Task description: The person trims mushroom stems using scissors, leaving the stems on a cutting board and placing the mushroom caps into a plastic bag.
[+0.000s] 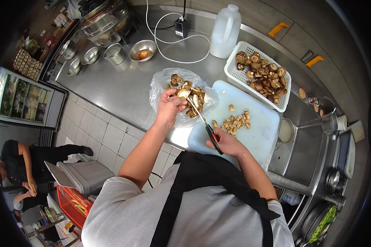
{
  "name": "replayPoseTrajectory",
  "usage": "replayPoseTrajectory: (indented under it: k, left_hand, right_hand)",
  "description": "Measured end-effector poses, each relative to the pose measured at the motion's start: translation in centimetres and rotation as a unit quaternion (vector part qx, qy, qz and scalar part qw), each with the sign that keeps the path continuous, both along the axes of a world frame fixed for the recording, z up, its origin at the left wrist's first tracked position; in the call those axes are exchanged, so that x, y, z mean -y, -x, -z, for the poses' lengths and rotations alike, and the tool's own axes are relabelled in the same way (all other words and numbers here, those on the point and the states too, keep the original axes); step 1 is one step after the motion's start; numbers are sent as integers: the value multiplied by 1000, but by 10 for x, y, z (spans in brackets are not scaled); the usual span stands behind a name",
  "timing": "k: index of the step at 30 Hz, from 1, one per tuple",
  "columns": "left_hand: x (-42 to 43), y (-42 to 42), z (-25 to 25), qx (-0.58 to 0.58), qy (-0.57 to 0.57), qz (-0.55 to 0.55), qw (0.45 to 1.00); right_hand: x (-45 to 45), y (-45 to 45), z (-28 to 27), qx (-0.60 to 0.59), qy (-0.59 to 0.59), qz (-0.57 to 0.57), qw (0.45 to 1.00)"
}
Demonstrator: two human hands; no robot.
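My left hand [167,109] pinches a shiitake mushroom [184,94] with its pale underside showing, above an open clear plastic bag [157,84]. Inside the bag lie several brown mushroom pieces [198,92]. My right hand [228,144] is wrapped round the black and red handles of a pair of scissors [210,131]. The scissor blades reach to the mushroom's edge; whether they are closed on it I cannot tell. Under my right hand is a pale blue cutting board [257,138] with a small heap of mushroom stems [235,122].
A white perforated basket [244,81] of whole mushrooms stands behind the board, beside a plastic jug [226,33]. Metal bowls [142,50] and a white cable [169,57] lie at the back left. A sink [297,152] is at right. Another person [18,154] is at far left.
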State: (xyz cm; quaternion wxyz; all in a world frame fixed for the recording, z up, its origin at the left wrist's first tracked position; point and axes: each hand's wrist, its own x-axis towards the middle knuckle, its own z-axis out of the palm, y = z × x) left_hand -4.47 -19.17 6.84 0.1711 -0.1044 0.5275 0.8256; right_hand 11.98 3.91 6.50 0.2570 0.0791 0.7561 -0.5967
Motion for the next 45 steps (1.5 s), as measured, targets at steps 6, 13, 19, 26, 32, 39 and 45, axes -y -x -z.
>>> replayPoseTrajectory:
  k: [6,13,19,26,32,39,45]
  left_hand:
    - [-1,-2,7,52,-30,34,998]
    - [-3,-9,3,58,-18,35,998]
    - [-1,-8,12,63,-9,11,998]
    - [10,-4,23,30,103,9,994]
    - [13,-2,44,-213,334,81,915]
    - [13,1,26,-469,461,24,753]
    - [16,-21,32,-416,635,132,638]
  right_hand:
    - [4,4,4,7,16,1,1000]
    - [9,7,7,2,28,3,1000]
    - [20,11,-1,28,13,9,999]
    - [12,7,4,60,48,47,996]
    - [-1,-7,-3,38,122,146,981]
    - [-19,-19,2,-42,-51,120,991]
    - [-26,10,66,-202,-94,79,972]
